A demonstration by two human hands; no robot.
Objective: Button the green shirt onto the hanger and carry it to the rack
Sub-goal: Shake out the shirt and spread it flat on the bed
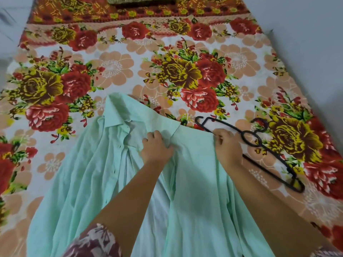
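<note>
The green shirt (pixel 194 182) lies open on the floral bed sheet (pixel 115 67) in the lower middle of the frame, its collar (pixel 118 112) pointing toward the upper left. The left hand (pixel 157 145) sits at centre, fingers clenched on a bunch of fabric just below the collar. The right hand (pixel 226 143), right of centre, has its fingers curled at the shirt's shoulder edge, apparently pinching the cloth. A black hanger (pixel 259 143) lies flat on the sheet just beside that hand, running toward the lower right.
</note>
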